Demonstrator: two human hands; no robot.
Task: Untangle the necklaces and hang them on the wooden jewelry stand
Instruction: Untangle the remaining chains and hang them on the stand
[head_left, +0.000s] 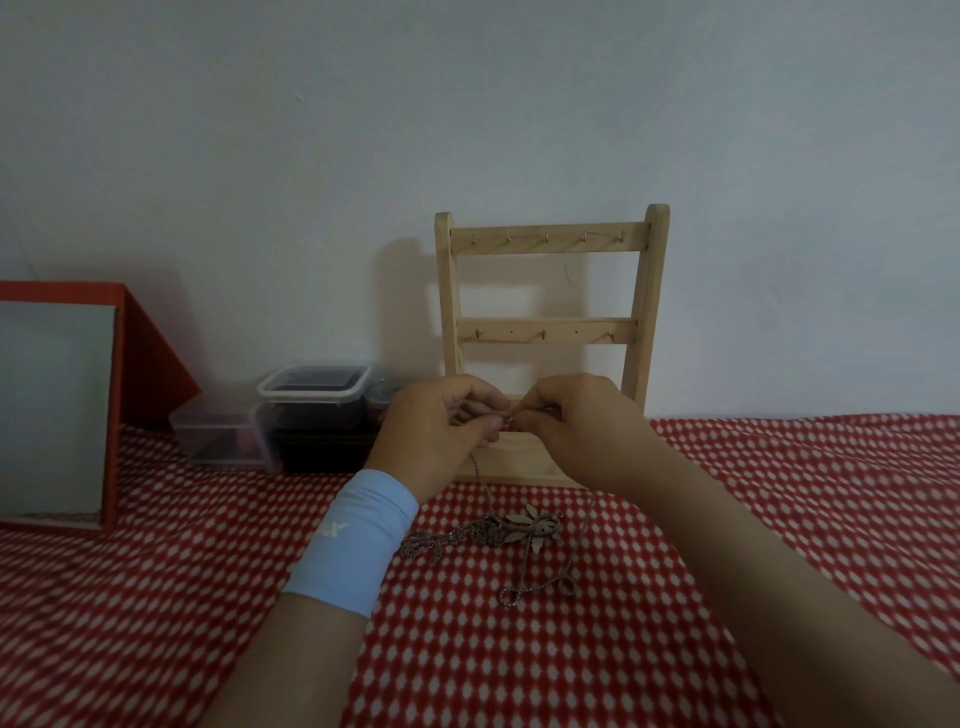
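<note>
Red-and-white patterned cloth (779, 519) nearest cam, covering whole work surface, soft and rumpled; fine links likely to snag in folds. Left forearm w/ pale blue wristband (353, 545) over it. Necklaces (498, 535): tangled heap of thin metal chain on cloth, between the two forearms, just in front of stand base; leaf-shaped pendant (530, 525) in the heap, a looped strand trailing toward cam. Two strands rising from heap up to the hands. Handling, by judgement: v. light, fully limp, no stiffness, slippery betw. fingers, thin links prob. fragile under a hard pull; best taken by pinch at clasp or chain end, knot teased loose, not yanked; pendant a likely catch point for other strands. Left hand (441, 421) and right hand (576, 415): raised, fingertips meeting in front of stand's lower part, both pinched shut on a small bit of chain, poss. the clasp; too small to tell exactly. Wooden jewelry stand (545, 291): upright against pale wall (467, 104), two crossbars w/ small hooks, all hooks bare, nothing hung yet; base partly hidden behind hands. Surroundings: clear plastic containers (311, 400) w/ dark contents, stacked left of stand, near left hand; red box (130, 353) w/ grey panel further left, well apart. Obstructions: none betw. hands and hooks; own hands masking lower stand; loose heap liable to drag along if one strand lifted before separation.
</note>
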